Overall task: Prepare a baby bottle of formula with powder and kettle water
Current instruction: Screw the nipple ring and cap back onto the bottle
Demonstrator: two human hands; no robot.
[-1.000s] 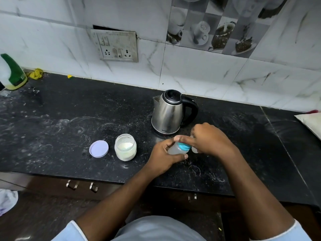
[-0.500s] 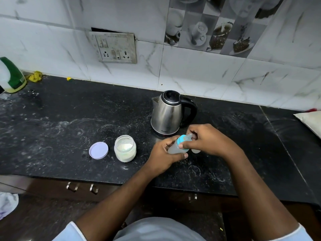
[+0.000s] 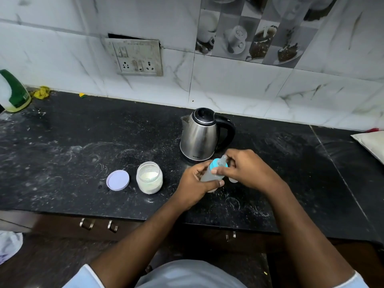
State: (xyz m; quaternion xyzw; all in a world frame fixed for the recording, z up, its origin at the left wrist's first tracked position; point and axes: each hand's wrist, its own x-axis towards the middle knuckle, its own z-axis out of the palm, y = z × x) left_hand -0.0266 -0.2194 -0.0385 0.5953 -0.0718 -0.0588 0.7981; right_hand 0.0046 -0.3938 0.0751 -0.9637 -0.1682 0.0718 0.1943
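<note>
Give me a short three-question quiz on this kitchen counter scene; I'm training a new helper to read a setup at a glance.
1. True or false: the powder jar has its lid on.
2. Which hand grips the baby bottle by its body? A) left hand B) right hand
3. Fill in: the kettle spout points toward the ___ side of the picture.

Key:
1. False. The lilac lid lies flat on the counter, left of the jar.
2. A. The left hand wraps the body; the right hand is at the blue collar.
3. Left; its handle faces right.
</note>
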